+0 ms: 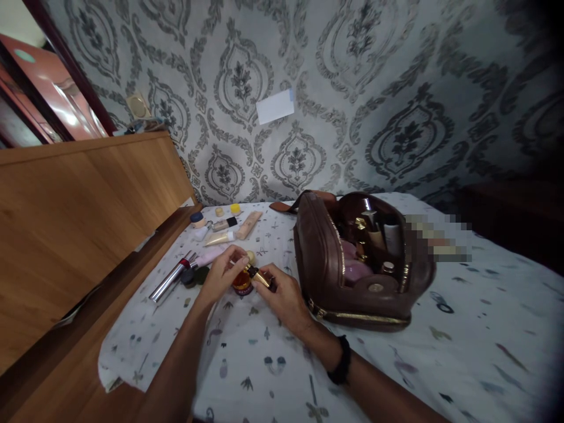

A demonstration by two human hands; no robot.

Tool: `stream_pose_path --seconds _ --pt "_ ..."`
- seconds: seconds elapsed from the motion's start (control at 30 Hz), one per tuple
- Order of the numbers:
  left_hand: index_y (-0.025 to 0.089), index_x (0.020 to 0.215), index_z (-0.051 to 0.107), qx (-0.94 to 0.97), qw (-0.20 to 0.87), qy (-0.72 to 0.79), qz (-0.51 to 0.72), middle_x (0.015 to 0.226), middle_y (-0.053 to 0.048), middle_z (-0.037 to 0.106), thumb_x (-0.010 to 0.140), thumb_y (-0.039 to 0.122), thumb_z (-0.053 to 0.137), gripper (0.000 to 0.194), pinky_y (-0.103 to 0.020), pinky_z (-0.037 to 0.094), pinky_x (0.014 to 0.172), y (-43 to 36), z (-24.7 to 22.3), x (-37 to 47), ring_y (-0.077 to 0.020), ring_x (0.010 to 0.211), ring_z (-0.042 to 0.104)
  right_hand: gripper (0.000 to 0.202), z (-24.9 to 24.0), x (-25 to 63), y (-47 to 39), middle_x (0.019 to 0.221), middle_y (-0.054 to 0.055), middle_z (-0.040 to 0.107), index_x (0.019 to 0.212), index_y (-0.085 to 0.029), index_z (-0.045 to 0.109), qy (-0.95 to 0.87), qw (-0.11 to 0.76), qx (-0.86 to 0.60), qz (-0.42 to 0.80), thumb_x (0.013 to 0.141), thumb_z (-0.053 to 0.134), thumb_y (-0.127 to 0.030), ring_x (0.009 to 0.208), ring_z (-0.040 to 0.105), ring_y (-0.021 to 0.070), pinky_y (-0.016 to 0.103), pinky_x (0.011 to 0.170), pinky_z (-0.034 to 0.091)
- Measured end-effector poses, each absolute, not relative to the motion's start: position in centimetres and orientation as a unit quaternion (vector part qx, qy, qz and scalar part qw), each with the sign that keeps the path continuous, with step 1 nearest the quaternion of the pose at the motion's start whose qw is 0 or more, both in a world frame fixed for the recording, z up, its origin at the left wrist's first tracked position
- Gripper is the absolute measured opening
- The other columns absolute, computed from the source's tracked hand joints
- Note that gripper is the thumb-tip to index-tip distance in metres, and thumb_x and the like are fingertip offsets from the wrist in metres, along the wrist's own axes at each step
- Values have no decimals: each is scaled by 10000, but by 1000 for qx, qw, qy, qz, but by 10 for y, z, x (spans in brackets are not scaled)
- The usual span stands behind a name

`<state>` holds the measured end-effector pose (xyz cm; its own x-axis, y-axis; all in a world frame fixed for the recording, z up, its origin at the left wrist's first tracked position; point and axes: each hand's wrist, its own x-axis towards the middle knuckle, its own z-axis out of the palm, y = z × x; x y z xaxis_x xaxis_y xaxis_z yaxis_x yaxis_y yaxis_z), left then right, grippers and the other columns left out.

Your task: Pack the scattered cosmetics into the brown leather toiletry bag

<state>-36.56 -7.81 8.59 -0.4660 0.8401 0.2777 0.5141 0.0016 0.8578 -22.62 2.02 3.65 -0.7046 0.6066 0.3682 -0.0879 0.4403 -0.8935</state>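
Both hands meet over the bed sheet, just left of the brown leather bag [317,276]. Between them is a small gold cosmetic tube [263,278] with a dark band. My right hand [285,295], fingers closed, grips its near right end. My left hand [224,271] is closed too, its fingertips pinching the tube's other end. Below the tube stands a small amber container [242,284], partly hidden by the left fingers. A pale round item [251,257] shows just behind the fingertips. Dark round lids [188,277] and a lilac tube [209,256] lie beside my left hand.
The bag gapes open, with a pink item [356,271] and several bottles inside. A silver tube [170,281] lies left. Farther back are a beige tube [249,225], a cream tube [220,238], a navy-lidded jar [197,220] and a yellow-lidded pot [235,208]. A wooden board [88,205] edges the bed.
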Motion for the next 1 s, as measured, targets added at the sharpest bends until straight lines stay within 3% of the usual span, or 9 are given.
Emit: stream_pose_path --seconds 0.1,0.33,0.53,0.73,0.9,1.0 --pt "175 821 564 485 177 690 508 733 20 542 876 461 608 295 -236 375 615 -78 86 -366 -125 664 493 146 37 -226 20 723 -7 639 875 -192 642 -779 348 -166 495 798 600 -310 650 562 154 251 605 410" --pt "193 1079 625 506 196 676 499 1004 -37 637 885 460 600 331 -264 429 775 -80 91 -364 -183 901 581 152 36 -226 20 734 -2 656 871 -189 642 -776 353 -170 494 811 597 -322 649 572 152 247 598 414" --pt "173 846 597 496 161 694 497 784 0 591 887 468 583 298 -250 392 678 -78 87 -366 -151 734 527 159 36 -226 20 735 -4 666 874 -193 642 -775 348 -168 499 808 604 -332 645 578 153 248 596 416" --pt "191 1053 635 504 174 683 499 1020 -44 656 899 445 579 303 -279 430 815 -80 90 -364 -195 931 585 162 38 -224 20 756 7 672 860 -196 633 -773 347 -161 506 838 570 -343 677 598 165 258 619 436" --pt "174 856 605 493 151 698 497 797 -10 599 889 484 586 312 -255 395 684 -78 86 -367 -159 744 527 138 39 -223 20 746 5 672 864 -202 638 -776 352 -156 500 821 595 -326 661 586 163 253 602 433" --pt "176 885 615 495 177 683 506 830 -15 605 879 456 607 279 -254 399 701 -78 86 -369 -163 781 542 142 40 -223 20 743 6 674 858 -199 641 -773 354 -159 503 827 596 -330 670 597 163 252 612 439"
